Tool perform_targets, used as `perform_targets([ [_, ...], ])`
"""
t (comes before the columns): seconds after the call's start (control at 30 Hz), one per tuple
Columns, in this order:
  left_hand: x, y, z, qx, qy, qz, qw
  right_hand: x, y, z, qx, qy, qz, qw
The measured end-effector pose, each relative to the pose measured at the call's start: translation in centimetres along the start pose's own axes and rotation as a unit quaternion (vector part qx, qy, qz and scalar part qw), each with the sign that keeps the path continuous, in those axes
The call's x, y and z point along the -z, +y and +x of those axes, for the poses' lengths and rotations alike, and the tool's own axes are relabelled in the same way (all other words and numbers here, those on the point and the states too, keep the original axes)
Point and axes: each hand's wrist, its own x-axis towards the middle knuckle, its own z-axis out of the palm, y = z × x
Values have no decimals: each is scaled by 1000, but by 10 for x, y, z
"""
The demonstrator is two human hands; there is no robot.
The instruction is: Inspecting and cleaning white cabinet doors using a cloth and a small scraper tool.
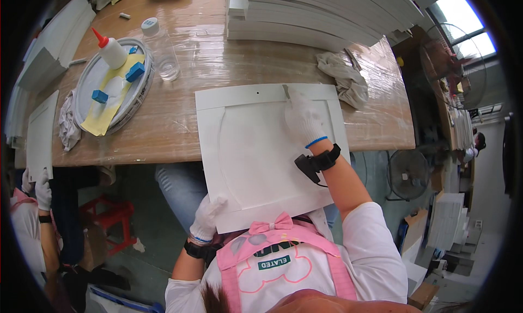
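Observation:
A white framed panel (261, 155), like a cabinet door, leans tilted from the table edge toward my lap. There is a small dark hole near its far edge. My left hand (208, 216), in a white knit glove, is closed on the panel's near left corner. My right hand (303, 118), gloved too, rests on the panel's far right part with its fingers together. From its fingertips sticks a small flat greyish piece (286, 92), touching the far rail; its kind cannot be made out.
A round lid (81, 109) bears a red-tipped glue bottle (113, 54), yellow paper and blue blocks (135, 72). Beside it stands a clear bottle (165, 62). White panels (305, 22) are stacked at the back; a rag (344, 79) lies right. A co-worker's gloved hand (43, 192) holds a panel.

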Motion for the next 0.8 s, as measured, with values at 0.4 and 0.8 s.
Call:
perform_targets([
  [0.4, -1, -7, 5, 8, -10, -85, 996, -3, -57, 15, -78, -83, -102, 988],
  [0.8, 0, -11, 10, 1, -13, -14, 1000, -40, -183, 18, 148, -169, 38, 974],
])
